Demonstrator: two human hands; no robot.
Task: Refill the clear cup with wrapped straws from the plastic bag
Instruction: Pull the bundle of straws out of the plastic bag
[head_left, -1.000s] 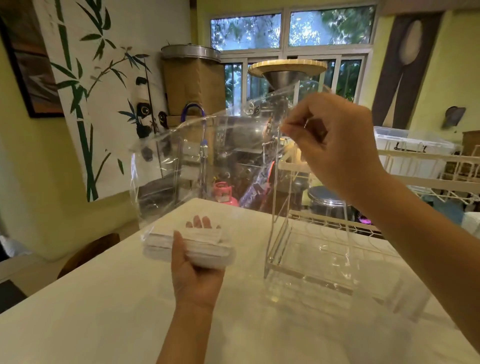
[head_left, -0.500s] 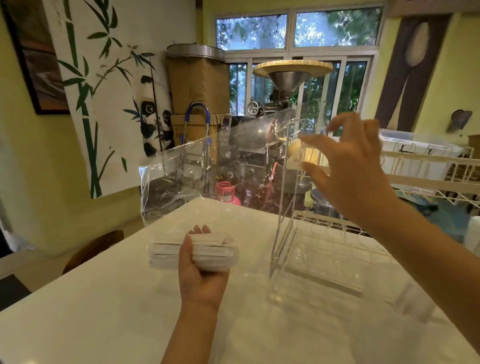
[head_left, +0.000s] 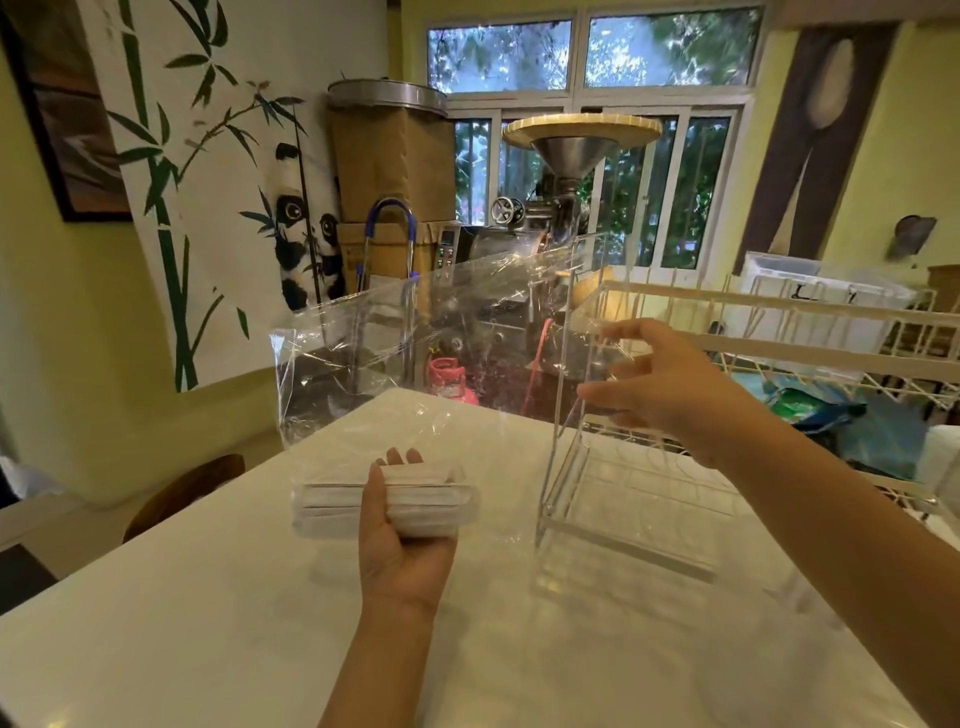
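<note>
Wrapped straws (head_left: 415, 501) form a white bundle lying crosswise in the left hand (head_left: 402, 540), low over the near-centre of the white worktop (head_left: 208, 623). Left grip: closed around the bundle, thumb across its near face, fingertips (head_left: 400, 457) showing over the far edge. The bundle sits at the bottom of the clear plastic bag (head_left: 415, 353), whose film rises behind the hand, upright and open at the top, spreading wide to left and right; crinkles and reflections mark its surface. Right hand (head_left: 670, 387) is raised beside the upper right part of the bag. Right grip: open, fingers spread and slightly curled, holding nothing firmly; whether the fingertips touch the film or the container wall cannot be told. Clear cup (head_left: 618, 499) is a square, clear acrylic container standing on the worktop just right of the bundle, below the right hand; its interior appears empty, though transparency makes this hard to confirm. Beyond the worktop's right edge stands a white wire rack (head_left: 810, 332). Behind are a metal funnel-topped machine (head_left: 571, 150), a brown drum (head_left: 395, 156) and a panda-and-bamboo hanging (head_left: 208, 156).
</note>
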